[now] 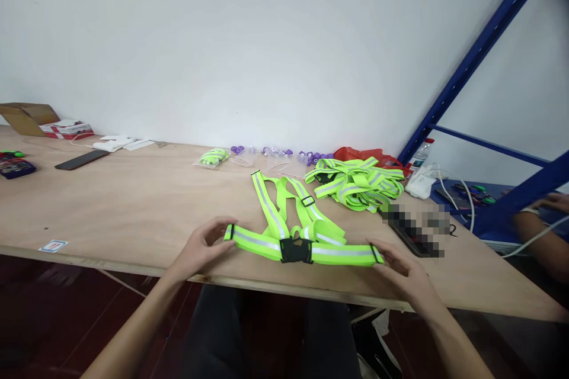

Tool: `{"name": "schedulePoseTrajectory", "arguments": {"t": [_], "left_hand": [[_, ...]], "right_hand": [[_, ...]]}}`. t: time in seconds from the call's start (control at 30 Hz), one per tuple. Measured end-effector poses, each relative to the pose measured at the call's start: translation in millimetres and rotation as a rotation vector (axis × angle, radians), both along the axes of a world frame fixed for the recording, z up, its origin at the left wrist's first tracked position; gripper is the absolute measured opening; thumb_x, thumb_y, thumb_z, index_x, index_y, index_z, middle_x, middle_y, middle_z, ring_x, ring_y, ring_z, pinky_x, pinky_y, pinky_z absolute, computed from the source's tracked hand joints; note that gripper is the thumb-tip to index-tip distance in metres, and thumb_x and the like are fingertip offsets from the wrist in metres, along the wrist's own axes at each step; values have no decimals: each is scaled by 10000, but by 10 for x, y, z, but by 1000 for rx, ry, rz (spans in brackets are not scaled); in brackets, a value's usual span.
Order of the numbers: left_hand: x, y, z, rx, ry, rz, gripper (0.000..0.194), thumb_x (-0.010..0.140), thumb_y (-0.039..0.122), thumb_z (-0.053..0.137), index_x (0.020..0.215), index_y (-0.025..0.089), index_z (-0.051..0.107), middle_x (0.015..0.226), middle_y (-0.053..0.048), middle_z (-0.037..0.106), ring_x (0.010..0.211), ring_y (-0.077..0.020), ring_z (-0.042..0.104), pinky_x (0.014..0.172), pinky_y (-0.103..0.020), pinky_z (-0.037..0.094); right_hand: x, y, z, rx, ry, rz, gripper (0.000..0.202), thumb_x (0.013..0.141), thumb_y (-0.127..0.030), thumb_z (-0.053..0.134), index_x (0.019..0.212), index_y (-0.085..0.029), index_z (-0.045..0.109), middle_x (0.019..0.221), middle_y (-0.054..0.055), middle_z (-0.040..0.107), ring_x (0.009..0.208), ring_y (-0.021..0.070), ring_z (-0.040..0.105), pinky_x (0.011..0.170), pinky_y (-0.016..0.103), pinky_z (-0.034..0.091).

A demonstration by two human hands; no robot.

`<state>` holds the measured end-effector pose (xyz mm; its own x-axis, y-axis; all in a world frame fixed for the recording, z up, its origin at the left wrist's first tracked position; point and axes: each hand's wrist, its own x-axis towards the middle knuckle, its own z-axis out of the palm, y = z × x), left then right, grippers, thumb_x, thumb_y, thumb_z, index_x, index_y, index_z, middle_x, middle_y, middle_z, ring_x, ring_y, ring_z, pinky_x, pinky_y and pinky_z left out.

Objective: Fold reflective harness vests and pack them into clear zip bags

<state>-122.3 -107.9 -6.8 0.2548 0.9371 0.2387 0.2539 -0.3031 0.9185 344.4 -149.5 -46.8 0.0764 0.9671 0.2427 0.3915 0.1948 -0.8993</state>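
Observation:
A neon yellow-green reflective vest made of straps (258, 243) lies near the table's front edge, its waist belt stretched sideways. In the belt's middle sits a black buckle (296, 250), fastened. My left hand (207, 247) pinches the belt's left end at a black slider. At the right end, my right hand (402, 266) grips the belt by another black slider. The shoulder straps spread loosely behind the buckle, one carrying a black adjuster (307, 201). Behind and to the right rests a tangled pile of similar reflective straps (360, 183).
Bagged straps (214, 157), purple pieces (278, 152) in clear bags and a red bag (368, 155) line the back. Rightward are a dark phone-like object (411, 234), a white charger (420, 182) and a blue frame (480, 41). Another person's arm (542, 237) shows far right.

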Motion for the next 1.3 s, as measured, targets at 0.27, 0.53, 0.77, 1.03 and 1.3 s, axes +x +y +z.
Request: {"name": "schedulePoseTrajectory", "arguments": {"t": [0.27,0.53,0.77,1.03,1.3], "left_hand": [[-58,248,86,-85,-156,-9,502,805,450,757,1234,216,641,1290,-96,658,1207,-272,601,1022,-406,506],[-383,94,87,-87,328,-146,488,832,422,692,1284,242,660,938,-29,685,768,-174,595,661,-252,506],[-493,154,54,-12,518,-211,463,860,437,656,1301,296,662,1245,-57,694,968,-251,658,850,-321,543],[-464,93,94,113,554,-251,421,897,406,648,1312,339,654,1320,-43,667,1251,-287,563,1076,-406,440],[-444,63,-40,191,573,-185,444,956,417,578,1390,322,580,1364,-52,627,1260,-277,535,1080,-424,441]], "right_hand": [[-80,216,26,123,403,-21,456,828,-531,676,1184,-254,742,1173,135,735,978,320,723,820,462,596],[-30,60,231,-77,-130,144,522,763,-545,760,1180,-231,742,1282,130,691,1203,350,620,1019,485,503],[4,4,428,-63,-471,230,461,807,-551,708,1162,-260,746,1249,105,708,1187,346,632,1037,507,487],[34,-96,294,0,-643,205,379,831,-413,679,1186,-291,730,1228,86,712,1155,324,643,989,491,528],[29,-57,362,67,-670,171,429,891,-456,599,1280,-288,669,1303,92,668,1205,311,612,1019,468,515]]}}
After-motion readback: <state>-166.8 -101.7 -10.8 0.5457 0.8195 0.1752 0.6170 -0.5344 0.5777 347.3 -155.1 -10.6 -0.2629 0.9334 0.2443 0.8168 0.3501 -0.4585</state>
